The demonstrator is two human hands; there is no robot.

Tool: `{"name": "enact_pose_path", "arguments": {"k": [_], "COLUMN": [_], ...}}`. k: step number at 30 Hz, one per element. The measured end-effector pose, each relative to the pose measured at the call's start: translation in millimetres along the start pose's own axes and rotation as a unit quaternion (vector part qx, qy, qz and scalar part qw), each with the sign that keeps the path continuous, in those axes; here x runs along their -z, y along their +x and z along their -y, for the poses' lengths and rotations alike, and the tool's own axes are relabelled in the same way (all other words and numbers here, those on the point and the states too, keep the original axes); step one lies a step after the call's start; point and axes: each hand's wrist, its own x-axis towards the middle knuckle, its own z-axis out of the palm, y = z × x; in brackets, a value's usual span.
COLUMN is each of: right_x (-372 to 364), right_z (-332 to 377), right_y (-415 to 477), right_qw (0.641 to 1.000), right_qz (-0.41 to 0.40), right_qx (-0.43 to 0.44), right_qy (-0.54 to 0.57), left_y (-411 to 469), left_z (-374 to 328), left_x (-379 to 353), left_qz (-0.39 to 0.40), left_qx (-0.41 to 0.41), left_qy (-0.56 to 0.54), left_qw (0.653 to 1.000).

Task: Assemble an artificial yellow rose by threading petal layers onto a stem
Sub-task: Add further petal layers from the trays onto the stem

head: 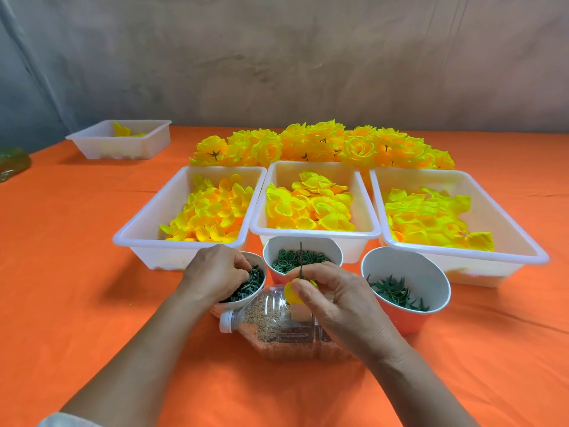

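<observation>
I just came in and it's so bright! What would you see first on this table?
The heap of yellow roses at the back of the orange tablecloth jumps out first, with three white trays of petals just in front. Up close, the right hand pinches a thin green stem with a yellow petal, above a bottle.

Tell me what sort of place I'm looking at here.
Probably a small hand-assembly workstation for artificial flowers: white plastic trays of loose yellow fabric petals, paper cups of small green plastic parts, and a heap of finished yellow roses behind, all on an orange-clothed table.
</observation>
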Motion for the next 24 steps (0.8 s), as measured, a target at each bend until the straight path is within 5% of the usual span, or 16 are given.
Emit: {"name": "enact_pose_path", "arguments": {"k": [11,20,24], "right_x": [-0.5,1.0,6.5], "right_z": [-1.7,-0.3,-2.0], "right_y": [1.3,0.4,2.2], "right_qw": [1.000,1.000,0.999], "right_qz": [0.003,0.010,0.035], "right_qx": [0.003,0.003,-0.003], "right_qy": [-0.001,-0.004,0.009], "left_y": [0.0,-18.1,-44.6], "left_z": [0.2,-51.3,-55.5], "left_x": [15.1,3.8,8.1], "left_qz": [-0.007,-0.024,-0.013], "left_qx": [0.025,-0.100,-0.153], "left_qy": [-0.250,-0.296,-0.393], "left_qw": [0.968,0.950,0.907]}}
